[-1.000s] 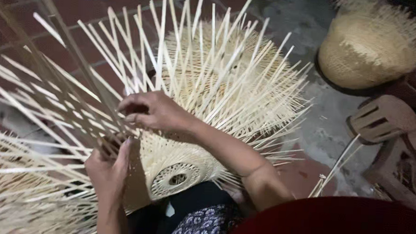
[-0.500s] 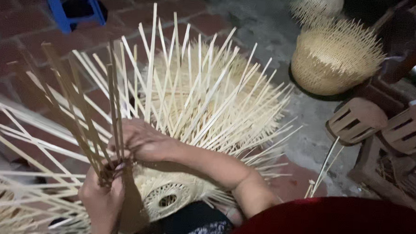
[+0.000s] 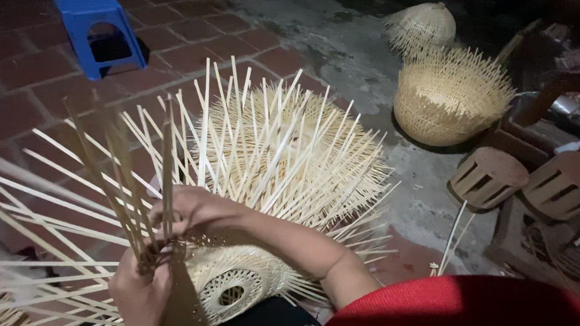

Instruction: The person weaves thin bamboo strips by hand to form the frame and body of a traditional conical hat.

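Observation:
A half-woven pale bamboo basket [image 3: 232, 284] lies on my lap, its round open-weave base toward me and many loose strips [image 3: 60, 198] fanning up and left. My left hand [image 3: 140, 290] grips a bunch of upright strips at the basket's rim. My right hand [image 3: 193, 212] reaches across from the right and pinches strips at the weave's edge, just above the left hand. Behind them stands another unfinished basket [image 3: 290, 156] with long strips sticking out all round.
A blue plastic stool [image 3: 99, 29] stands on the red brick floor at the back left. Two more bamboo baskets [image 3: 449, 101] sit on the concrete at the back right. Slatted wooden forms [image 3: 488, 178] and dark clutter fill the right side.
The view has tilted up and back, bringing the blue stool and far baskets into sight. My left hand has gathered the upright strips tighter; my right hand stays at the rim.

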